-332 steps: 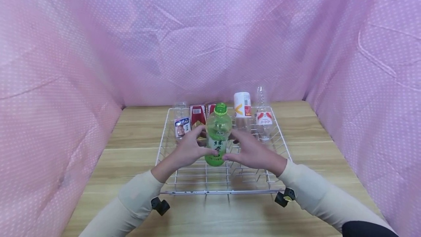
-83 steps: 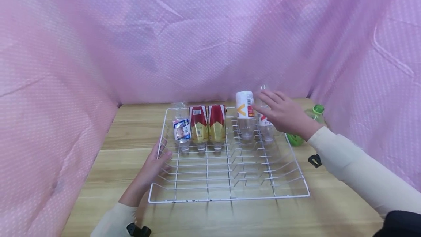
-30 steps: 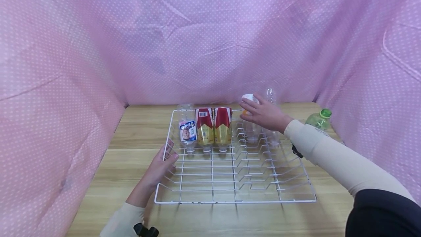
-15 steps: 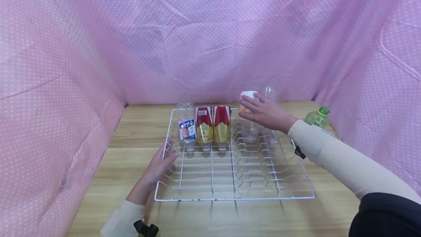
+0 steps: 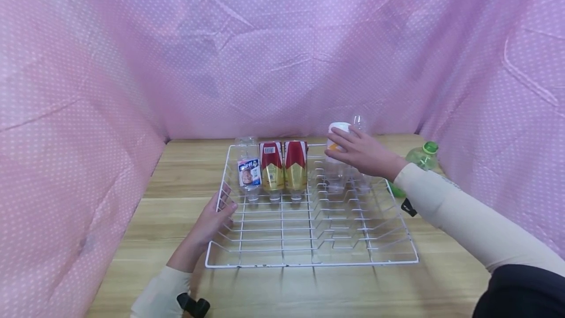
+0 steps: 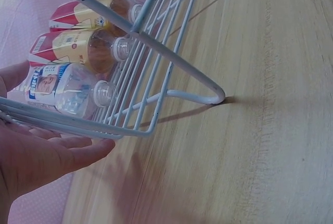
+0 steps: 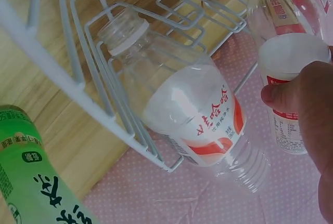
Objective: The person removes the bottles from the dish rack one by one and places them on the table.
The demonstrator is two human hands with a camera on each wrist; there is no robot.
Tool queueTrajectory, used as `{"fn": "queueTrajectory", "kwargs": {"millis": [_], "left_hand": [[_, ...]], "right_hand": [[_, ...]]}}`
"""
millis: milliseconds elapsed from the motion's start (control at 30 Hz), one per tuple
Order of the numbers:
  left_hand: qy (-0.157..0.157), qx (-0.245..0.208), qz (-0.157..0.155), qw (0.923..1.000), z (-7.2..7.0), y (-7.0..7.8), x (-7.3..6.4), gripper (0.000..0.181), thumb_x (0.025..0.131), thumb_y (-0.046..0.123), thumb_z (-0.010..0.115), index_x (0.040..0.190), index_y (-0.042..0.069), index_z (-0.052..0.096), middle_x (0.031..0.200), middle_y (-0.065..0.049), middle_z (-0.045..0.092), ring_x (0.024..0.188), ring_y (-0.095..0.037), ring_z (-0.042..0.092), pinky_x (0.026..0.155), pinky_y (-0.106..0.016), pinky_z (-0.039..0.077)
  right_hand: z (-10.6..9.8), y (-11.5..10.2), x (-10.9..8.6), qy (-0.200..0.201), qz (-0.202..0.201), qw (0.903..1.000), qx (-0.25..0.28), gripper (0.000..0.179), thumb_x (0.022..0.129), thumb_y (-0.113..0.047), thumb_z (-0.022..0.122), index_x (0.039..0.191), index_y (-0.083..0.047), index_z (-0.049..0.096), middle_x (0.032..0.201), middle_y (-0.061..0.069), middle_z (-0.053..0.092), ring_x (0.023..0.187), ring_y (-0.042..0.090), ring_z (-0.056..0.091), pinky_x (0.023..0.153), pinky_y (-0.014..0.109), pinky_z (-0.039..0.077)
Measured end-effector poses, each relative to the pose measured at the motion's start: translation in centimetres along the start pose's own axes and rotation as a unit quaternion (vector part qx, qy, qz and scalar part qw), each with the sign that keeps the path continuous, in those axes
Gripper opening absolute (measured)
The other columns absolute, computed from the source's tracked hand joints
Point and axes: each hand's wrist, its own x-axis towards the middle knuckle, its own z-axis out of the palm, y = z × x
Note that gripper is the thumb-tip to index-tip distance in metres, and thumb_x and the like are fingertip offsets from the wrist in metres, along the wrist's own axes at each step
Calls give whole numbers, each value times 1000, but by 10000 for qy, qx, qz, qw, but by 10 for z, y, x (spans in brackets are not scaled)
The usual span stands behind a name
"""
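My left hand [image 5: 214,217] grips the left side of a white wire dish rack [image 5: 260,265], thumb inside the wires and fingers outside. At the back right of the rack, my right hand [image 5: 368,153] holds a plastic bottle [image 5: 338,127] with a white label, tilted with its neck down. Its thumb lies on the label in the right wrist view; the other fingers are mostly hidden there. Beside that bottle rests a clear water bottle [image 7: 203,115] with a red and white label. A green tea bottle [image 5: 421,158] is on the table, right of the rack.
Along the rack's back left lean a clear bottle [image 5: 249,173] with a blue label and two red-and-gold juice bottles [image 5: 271,166], necks towards me. Under the rack is a wooden table [image 5: 344,293]. Pink dotted cloth [image 5: 273,53] surrounds the table.
Earlier both hands held the green tea bottle above the rack. Later my right hand was over the clear water bottle. It has since taken the white-labelled bottle, which has shifted slightly right.
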Motion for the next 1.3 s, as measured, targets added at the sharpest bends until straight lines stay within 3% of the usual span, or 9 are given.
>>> {"fn": "queueTrajectory", "kwargs": {"millis": [167, 533, 767, 1033, 1300], "left_hand": [[-71, -49, 61, 9999, -1, 4, 0, 75, 104, 21, 56, 162, 7, 10, 168, -15, 9, 138, -47, 40, 103, -57, 46], [-98, 87, 10, 9999, -2, 6, -4, 74, 105, 21, 55, 162, 6, 11, 167, -17, 11, 136, -48, 40, 103, -57, 46], [-116, 87, -13, 9999, 0, 8, -6, 73, 105, 19, 54, 161, 3, 12, 166, -21, 14, 139, -51, 35, 104, -60, 43], [-28, 359, 96, 9993, 0, 11, -7, 74, 104, 25, 56, 161, 4, 12, 164, -23, 18, 136, -49, 39, 104, -60, 44], [-69, 341, 50, 9994, 1, 15, -6, 78, 104, 27, 56, 161, 5, 6, 163, -23, 21, 138, -49, 39, 104, -59, 45]], "right_hand": [[-3, -1, 0, 139, -7, 9999, 12, 82, 72, 1, 83, 146, -16, 52, 155, 22, 39, 145, 40, 33, 114, 60, 32], [-8, -13, 0, 85, -45, 9999, 137, 86, 70, -9, 89, 148, -12, 51, 152, 23, 44, 142, 41, 38, 115, 56, 34], [-6, -16, -4, 557, -115, 9982, 199, 79, 71, -9, 87, 143, -10, 54, 149, 23, 48, 140, 41, 41, 114, 53, 36], [-2, -20, -5, 1228, 147, 9882, 906, 78, 69, -22, 92, 137, -9, 56, 141, 23, 54, 134, 43, 46, 107, 55, 43], [-1, -24, -8, 1223, 337, 9844, 1222, 82, 68, -28, 93, 137, -6, 55, 135, 22, 58, 126, 41, 54, 103, 55, 47]]}}
